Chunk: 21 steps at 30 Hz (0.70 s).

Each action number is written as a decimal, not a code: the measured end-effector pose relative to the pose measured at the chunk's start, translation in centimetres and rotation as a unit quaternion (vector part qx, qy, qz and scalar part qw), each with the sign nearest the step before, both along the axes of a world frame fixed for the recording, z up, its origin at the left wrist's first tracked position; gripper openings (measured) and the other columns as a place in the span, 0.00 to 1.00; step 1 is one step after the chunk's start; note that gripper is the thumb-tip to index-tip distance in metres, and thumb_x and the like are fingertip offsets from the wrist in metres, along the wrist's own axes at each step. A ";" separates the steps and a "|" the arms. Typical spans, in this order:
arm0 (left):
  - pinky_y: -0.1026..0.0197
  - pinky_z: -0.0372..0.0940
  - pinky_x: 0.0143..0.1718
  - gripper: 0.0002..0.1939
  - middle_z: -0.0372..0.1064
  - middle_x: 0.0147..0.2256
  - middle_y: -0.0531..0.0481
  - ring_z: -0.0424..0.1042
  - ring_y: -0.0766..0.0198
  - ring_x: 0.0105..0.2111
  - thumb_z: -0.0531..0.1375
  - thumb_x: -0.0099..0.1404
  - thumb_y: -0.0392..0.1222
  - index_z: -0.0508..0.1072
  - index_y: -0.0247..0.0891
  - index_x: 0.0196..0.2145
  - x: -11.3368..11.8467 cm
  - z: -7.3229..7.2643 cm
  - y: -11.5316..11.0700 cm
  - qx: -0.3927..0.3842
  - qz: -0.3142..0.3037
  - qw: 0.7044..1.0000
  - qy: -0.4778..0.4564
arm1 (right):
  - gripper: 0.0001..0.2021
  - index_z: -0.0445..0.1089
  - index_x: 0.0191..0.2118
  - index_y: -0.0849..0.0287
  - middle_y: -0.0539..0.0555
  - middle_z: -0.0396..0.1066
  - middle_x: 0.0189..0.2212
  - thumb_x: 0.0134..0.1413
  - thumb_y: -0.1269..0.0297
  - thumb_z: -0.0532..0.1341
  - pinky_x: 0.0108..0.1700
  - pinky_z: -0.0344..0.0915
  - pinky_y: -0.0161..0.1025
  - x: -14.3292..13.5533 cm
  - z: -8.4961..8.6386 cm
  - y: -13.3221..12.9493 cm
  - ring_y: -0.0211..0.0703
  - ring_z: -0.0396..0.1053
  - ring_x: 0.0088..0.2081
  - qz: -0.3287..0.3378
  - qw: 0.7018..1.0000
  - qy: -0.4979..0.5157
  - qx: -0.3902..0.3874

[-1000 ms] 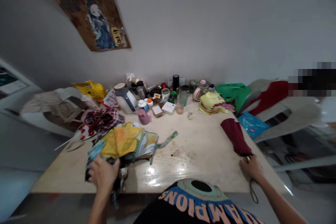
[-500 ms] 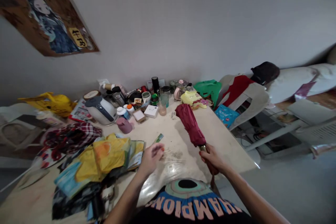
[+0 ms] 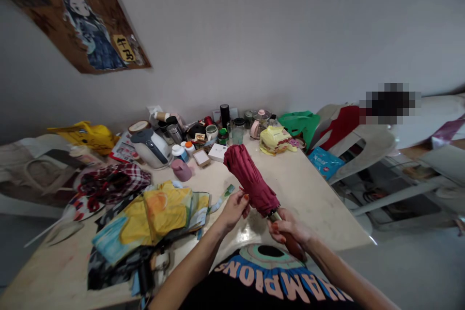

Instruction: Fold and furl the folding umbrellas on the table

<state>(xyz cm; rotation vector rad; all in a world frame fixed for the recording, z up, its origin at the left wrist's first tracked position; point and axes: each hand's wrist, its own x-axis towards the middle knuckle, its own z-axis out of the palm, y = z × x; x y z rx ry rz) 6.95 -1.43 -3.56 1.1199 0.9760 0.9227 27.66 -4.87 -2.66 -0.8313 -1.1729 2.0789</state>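
A folded dark red umbrella (image 3: 250, 179) slants over the table, its canopy bunched up and its top pointing away to the left. My right hand (image 3: 288, 227) is closed around the metal shaft and the upper end of the brown handle (image 3: 294, 247). At the canopy's left side, my left hand (image 3: 236, 208) has its fingers curled in a pinch. A small red bit shows at its fingertips and looks like part of the umbrella. Left of that hand lie a yellow folded cloth umbrella (image 3: 156, 213) and a pale strap with a green end (image 3: 228, 190).
Along the wall stand a kettle (image 3: 150, 147), a pink cup (image 3: 180, 169), a white box (image 3: 218, 152), a glass pot (image 3: 260, 123) and several jars. A yellow packet (image 3: 276, 140) lies at the back right. Beyond the right edge, a chair (image 3: 374, 143) holds a blue packet (image 3: 326, 162).
The umbrella has come closer to my body and to the left in my right hand. My left hand has moved right and up to the canopy's side. The view has turned slightly left.
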 end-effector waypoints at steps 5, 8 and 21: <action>0.66 0.48 0.20 0.28 0.62 0.19 0.55 0.53 0.72 0.17 0.52 0.60 0.68 0.63 0.37 0.27 -0.4 0.9 0.8 0.064 0.006 0.996 0.061 | 0.15 0.64 0.34 0.62 0.44 0.60 0.18 0.42 0.60 0.65 0.16 0.44 0.29 -0.6 -0.2 0.6 0.27 0.53 0.14 0.007 0.998 0.041 -0.043; 0.65 0.50 0.22 0.27 0.59 0.17 0.55 0.55 0.70 0.19 0.52 0.61 0.66 0.63 0.37 0.23 -1.1 1.1 1.0 0.086 0.011 0.991 0.104 | 0.15 0.63 0.37 0.62 0.43 0.61 0.19 0.42 0.63 0.64 0.17 0.45 0.29 -0.9 -0.3 0.8 0.28 0.54 0.14 -0.004 0.999 0.014 -0.051; 0.68 0.51 0.18 0.28 0.69 0.26 0.50 0.59 0.73 0.17 0.60 0.60 0.61 0.69 0.32 0.45 -1.0 7.7 -1.0 0.079 -0.084 0.986 -0.123 | 0.14 0.65 0.37 0.60 0.47 0.66 0.25 0.37 0.70 0.59 0.24 0.57 0.32 -1.7 -1.2 0.9 0.36 0.63 0.24 -0.058 0.912 -0.359 0.189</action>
